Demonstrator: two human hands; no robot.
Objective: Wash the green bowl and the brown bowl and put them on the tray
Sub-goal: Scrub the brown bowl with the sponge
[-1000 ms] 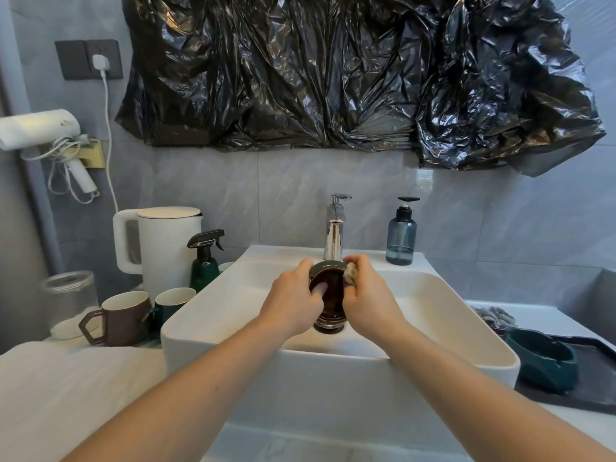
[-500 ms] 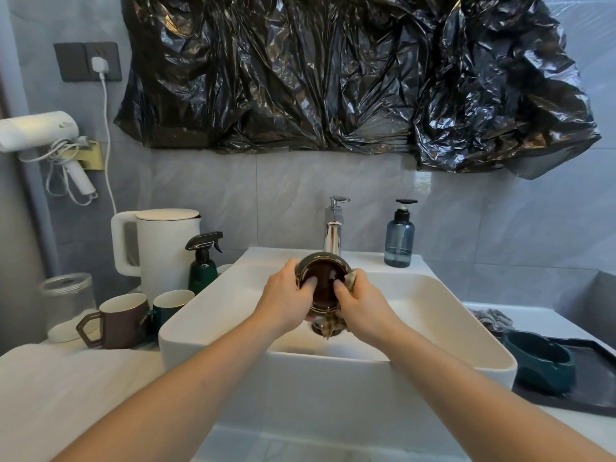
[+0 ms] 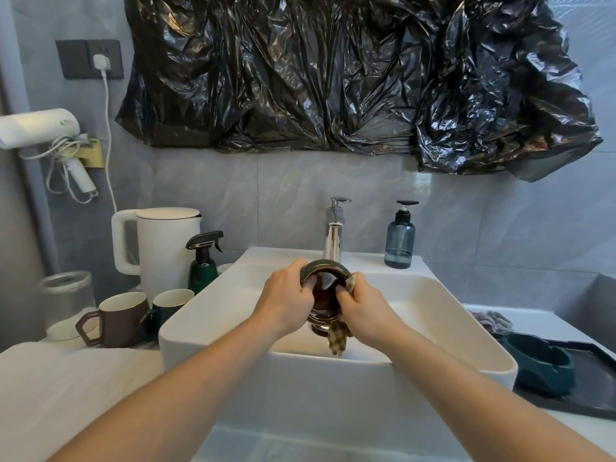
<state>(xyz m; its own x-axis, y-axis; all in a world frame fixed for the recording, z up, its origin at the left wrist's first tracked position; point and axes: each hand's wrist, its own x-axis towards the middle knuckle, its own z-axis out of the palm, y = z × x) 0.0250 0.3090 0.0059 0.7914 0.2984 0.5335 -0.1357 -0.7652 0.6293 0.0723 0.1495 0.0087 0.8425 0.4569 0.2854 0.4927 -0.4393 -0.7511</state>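
The brown bowl (image 3: 325,291) is held over the middle of the white sink (image 3: 206,315), just in front of the chrome tap (image 3: 333,240), tipped so that its mouth faces the person. That tilt makes sense for scrubbing: the glossy inside is in plain view, and any drips fall into the basin rather than onto the worktop (image 3: 66,388).

The left hand (image 3: 286,303) takes the bowl from 9 o'clock. Its grip is closed on the rim, thumb hooked inside and fingers wrapped behind the wall, so the bowl stays steady while the other hand works.

The right hand (image 3: 361,308) comes in from 3 o'clock, its grip closed on a checked cloth (image 3: 336,340), pressing it against the bowl's right edge. The cloth's loose tail hangs down below the bowl's foot at about 6 o'clock. No running water can be made out from the tap.

The green bowl (image 3: 540,368) already sits on the dark tray (image 3: 596,378), on the worktop at 3 o'clock of the sink and well apart from the hands. Judging from this, half the job is done, and the brown bowl is in its scrubbing stage, with a rinse and the carry to the tray not yet done.
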